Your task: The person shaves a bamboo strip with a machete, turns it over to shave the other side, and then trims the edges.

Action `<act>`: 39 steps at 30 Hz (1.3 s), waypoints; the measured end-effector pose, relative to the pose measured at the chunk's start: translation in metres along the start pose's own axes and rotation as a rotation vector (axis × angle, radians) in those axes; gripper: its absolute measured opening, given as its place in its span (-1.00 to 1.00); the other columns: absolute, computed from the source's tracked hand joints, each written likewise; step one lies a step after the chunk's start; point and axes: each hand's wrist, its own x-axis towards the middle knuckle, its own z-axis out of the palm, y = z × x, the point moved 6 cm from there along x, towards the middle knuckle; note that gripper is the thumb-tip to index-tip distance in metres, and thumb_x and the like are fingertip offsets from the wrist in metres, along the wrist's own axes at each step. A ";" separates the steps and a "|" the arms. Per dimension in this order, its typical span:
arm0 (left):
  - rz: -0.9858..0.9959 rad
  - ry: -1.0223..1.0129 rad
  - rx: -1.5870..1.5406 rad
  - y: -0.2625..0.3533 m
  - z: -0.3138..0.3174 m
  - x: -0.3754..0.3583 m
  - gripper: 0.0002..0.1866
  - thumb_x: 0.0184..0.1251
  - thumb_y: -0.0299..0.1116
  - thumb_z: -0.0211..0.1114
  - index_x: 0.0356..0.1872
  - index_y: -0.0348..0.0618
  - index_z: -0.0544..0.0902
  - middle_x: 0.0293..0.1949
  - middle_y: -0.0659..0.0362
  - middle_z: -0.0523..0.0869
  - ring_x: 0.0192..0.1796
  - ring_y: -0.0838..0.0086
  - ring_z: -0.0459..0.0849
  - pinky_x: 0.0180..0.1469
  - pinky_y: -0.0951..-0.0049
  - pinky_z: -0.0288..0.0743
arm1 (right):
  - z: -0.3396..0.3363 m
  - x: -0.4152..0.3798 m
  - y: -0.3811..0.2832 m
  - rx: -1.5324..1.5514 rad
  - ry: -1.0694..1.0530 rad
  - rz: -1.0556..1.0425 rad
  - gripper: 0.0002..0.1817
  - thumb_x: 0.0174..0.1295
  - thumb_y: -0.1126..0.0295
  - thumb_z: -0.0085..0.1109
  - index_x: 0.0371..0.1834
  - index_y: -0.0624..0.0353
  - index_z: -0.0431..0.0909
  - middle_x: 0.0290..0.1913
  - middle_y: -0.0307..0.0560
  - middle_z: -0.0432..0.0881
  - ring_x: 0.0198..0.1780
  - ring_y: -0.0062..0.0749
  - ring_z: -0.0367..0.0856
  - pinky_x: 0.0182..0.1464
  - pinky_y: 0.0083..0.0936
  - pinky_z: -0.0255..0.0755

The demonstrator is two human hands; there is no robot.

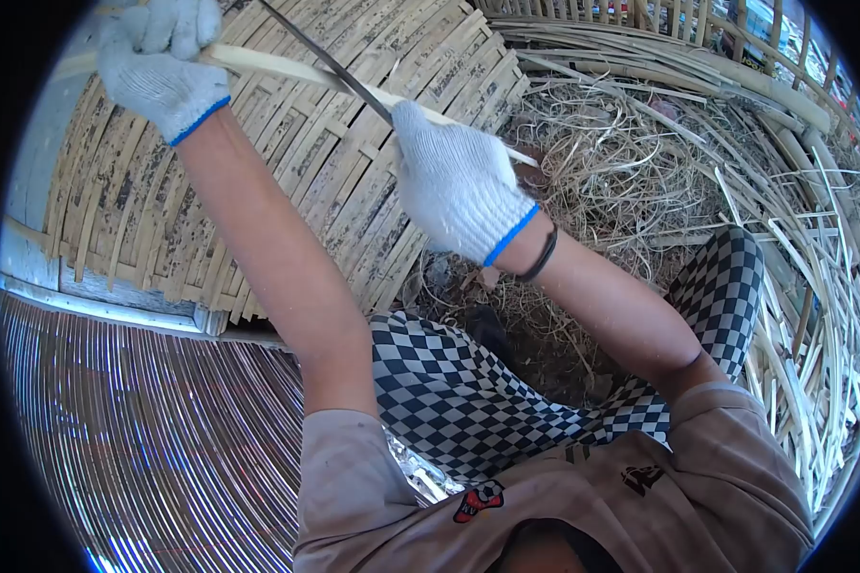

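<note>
At the upper left, my left hand (167,72), in a white knit glove with a blue cuff, is closed around a pale bamboo strip (268,63). My right hand (454,177), gloved the same way, is wrapped round the lower end of a long, thin dark blade (330,62); its handle is hidden in the glove. The strip runs from my left hand, behind the blade, to my right glove, and its thin end comes out on the far side. Both hands are over a woven bamboo panel (306,158).
Curly bamboo shavings (602,172) cover the ground at the right. Long split strips (807,382) lie along the right edge, with bamboo poles (774,86) behind. A slatted surface (143,430) fills the lower left. My knees in checkered trousers (440,382) are below.
</note>
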 end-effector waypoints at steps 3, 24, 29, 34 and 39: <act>-0.025 0.067 0.110 -0.001 0.007 0.000 -0.56 0.44 -0.20 -0.08 -0.71 0.16 0.09 -0.70 0.35 0.06 -0.66 0.55 -0.06 -0.53 0.39 -0.08 | 0.044 -0.003 0.044 0.077 0.034 0.088 -0.83 0.45 0.38 0.05 -0.07 0.25 0.39 -0.49 0.18 0.66 -0.40 0.19 0.72 -0.37 0.00 0.57; 0.078 0.057 0.063 0.009 -0.016 -0.001 -0.63 0.28 -0.19 -0.08 -0.72 0.16 0.07 -0.72 0.33 0.04 -0.70 0.58 -0.09 -0.56 0.41 -0.14 | 0.049 -0.010 0.046 0.020 -0.136 0.160 -0.81 0.40 0.38 0.07 -0.05 0.18 0.33 -0.51 0.05 0.67 -0.42 0.12 0.75 -0.41 0.01 0.55; 0.112 0.332 0.379 0.014 -0.011 -0.012 -0.65 0.31 -0.12 -0.09 -0.67 0.08 0.18 -0.69 0.26 0.19 -0.70 0.51 0.11 -0.57 0.38 0.04 | 0.108 -0.014 0.128 -0.025 -0.145 0.252 -0.79 0.30 0.48 0.14 -0.06 0.29 0.43 -0.36 0.18 0.75 -0.28 0.13 0.81 -0.35 -0.04 0.63; 0.091 0.149 0.067 0.020 -0.061 -0.001 -0.70 0.37 -0.09 -0.07 -0.50 -0.01 0.26 -0.50 0.17 0.35 -0.55 0.34 0.30 -0.52 0.29 0.21 | 0.060 -0.012 0.070 0.012 -0.076 0.123 -0.78 0.26 0.48 0.16 -0.10 0.26 0.38 -0.41 0.13 0.73 -0.33 0.10 0.80 -0.38 -0.06 0.61; 0.270 0.295 0.371 0.012 -0.014 -0.010 -0.65 0.22 -0.16 -0.01 -0.68 0.18 0.06 -0.70 0.33 0.18 -0.72 0.51 0.07 -0.63 0.49 -0.06 | 0.119 -0.022 0.145 -0.036 -0.187 0.321 -0.78 0.32 0.43 0.13 -0.03 0.23 0.41 -0.44 0.10 0.73 -0.36 0.14 0.78 -0.40 -0.03 0.58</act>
